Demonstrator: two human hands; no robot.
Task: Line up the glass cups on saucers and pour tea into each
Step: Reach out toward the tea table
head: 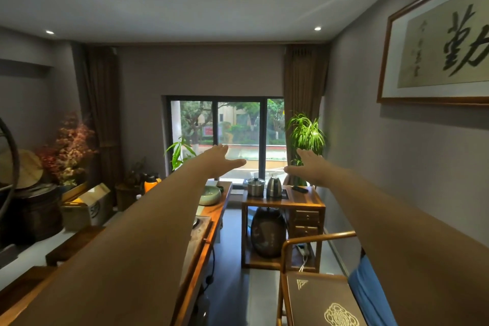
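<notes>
Head view has us looking straight down the room with both arms stretched out in front of us, so not much tea action to see. Our left hand (pixel 219 157) is flat with the fingers straight, holding nothing, up in front of the far window (pixel 227 130). Our right hand (pixel 308 164) is the same deal, fingers extended and relaxed, nothing in it, just right of the left one with a gap between them. We honestly can't make out any glass cups or saucers from here; the long wooden tea table (pixel 209 222) runs along the left under our left forearm, which covers most of it. On it, below the left hand, sits a pale green bowl (pixel 210 194). Further right, below and between both hands, a small wooden side table (pixel 312 201) carries a steel pot (pixel 255 186) and a kettle (pixel 274 186) side by side. A wooden chair (pixel 317 291) sits near right.
</notes>
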